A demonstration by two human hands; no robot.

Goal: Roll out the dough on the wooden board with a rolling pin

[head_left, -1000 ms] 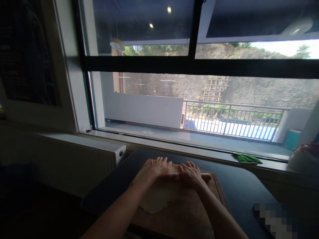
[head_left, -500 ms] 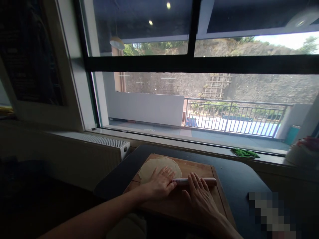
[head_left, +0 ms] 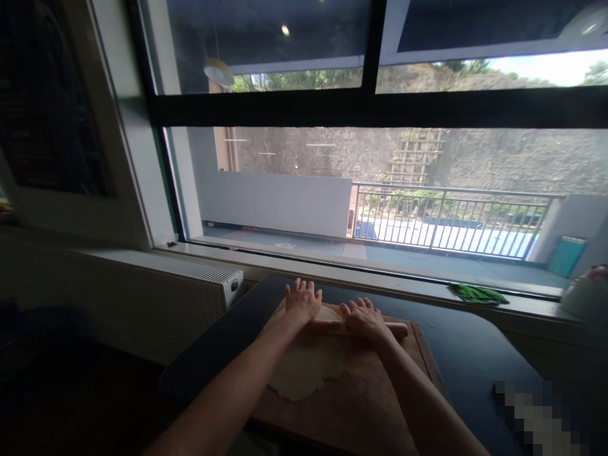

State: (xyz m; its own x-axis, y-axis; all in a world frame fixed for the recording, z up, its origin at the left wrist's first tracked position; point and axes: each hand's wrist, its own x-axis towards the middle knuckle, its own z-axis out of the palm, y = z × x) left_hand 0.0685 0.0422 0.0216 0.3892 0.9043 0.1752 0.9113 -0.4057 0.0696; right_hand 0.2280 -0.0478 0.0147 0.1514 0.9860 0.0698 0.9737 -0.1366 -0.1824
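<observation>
A flat sheet of pale dough [head_left: 306, 367] with a ragged near edge lies on a wooden board [head_left: 370, 392]. Across its far part rests a rolling pin [head_left: 396, 329], its right end sticking out past the dough. My left hand [head_left: 304, 301] lies over the pin's left part, fingers stretched forward and apart. On the pin's middle and right part, my right hand [head_left: 365, 316] presses with its palm, fingers extended. Neither hand wraps round the pin. The pin's left end is hidden under my left hand and forearm.
The board sits on a dark table [head_left: 475, 342] below a wide window. A green cloth [head_left: 477, 294] lies on the sill [head_left: 399, 283], with a pale container [head_left: 586, 296] to its right. A white radiator [head_left: 190, 272] stands at left; a pixelated patch covers the lower right.
Both hands and the rolling pin have moved forward over the dough, towards the window. The dough now reaches nearer to me on the board. The view has shifted slightly.
</observation>
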